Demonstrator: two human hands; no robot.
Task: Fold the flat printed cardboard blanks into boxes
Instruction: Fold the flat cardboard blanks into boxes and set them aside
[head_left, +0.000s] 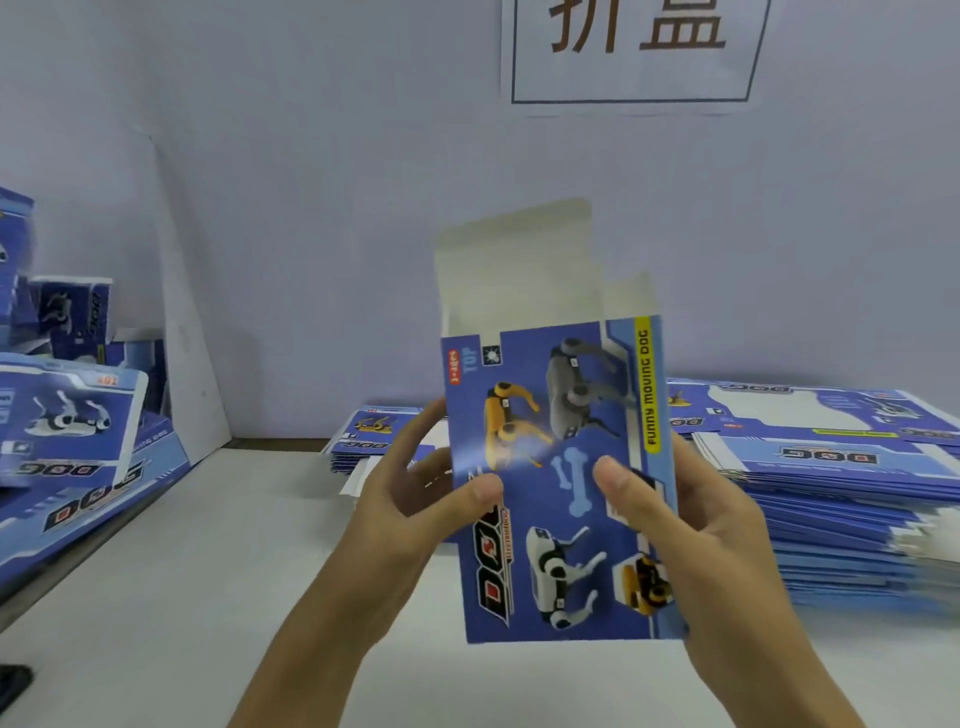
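Observation:
I hold a blue printed cardboard box blank upright above the white table, its front showing robot dogs and the word DOG. Its white top flaps stand open above it. My left hand grips the blank's left edge, thumb on the front and fingers behind. My right hand grips the right edge the same way, thumb pressed on the front.
A thick stack of flat blue blanks lies at the right, and a smaller stack behind my left hand. Folded boxes and loose blanks pile up at the left. A paper sign hangs on the wall.

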